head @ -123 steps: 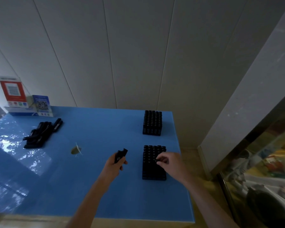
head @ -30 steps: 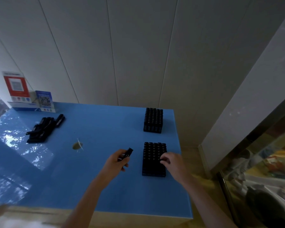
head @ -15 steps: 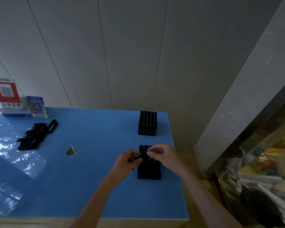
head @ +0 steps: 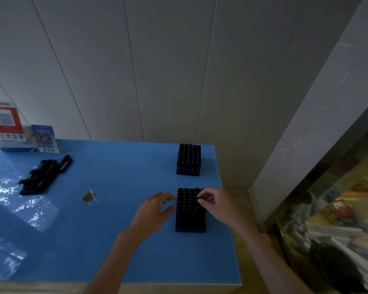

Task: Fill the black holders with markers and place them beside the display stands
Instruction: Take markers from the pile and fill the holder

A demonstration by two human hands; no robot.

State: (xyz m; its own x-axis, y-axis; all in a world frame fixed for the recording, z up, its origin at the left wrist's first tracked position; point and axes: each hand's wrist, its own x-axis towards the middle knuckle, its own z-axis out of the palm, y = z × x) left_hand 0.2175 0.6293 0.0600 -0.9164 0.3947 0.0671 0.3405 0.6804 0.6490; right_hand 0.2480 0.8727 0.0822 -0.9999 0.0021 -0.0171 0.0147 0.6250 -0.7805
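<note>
Head view. Glossy blue tabletop [head: 115, 209] against a white panelled wall.

Near black rectangular holder [head: 190, 211] stands near the right edge of the table, its top a grid of round marker ends. Right hand [head: 217, 205] is over the holder's far right part, thumb and forefinger pinched narrow on a black marker [head: 197, 205] that leans tilted against the grid. How far the marker sits in a slot cannot be told.

Left hand [head: 153, 213] is just left of the holder, fingers loosely curled and partly spread, holding nothing; fingertips [head: 171, 197] close to the holder's left side, contact not clear.

Second black rectangular holder [head: 188, 159] stands farther back, also near the right edge, packed with markers, well apart from the near one.

Loose pile of black markers [head: 43, 177] lies at the far left of the table. Behind it, at the far left corner, a red display stand with a code panel [head: 5, 122] and a smaller blue display stand with a code square [head: 44, 137], side by side.

Small brownish spot [head: 89, 196] on the tabletop between pile and left hand.
</note>
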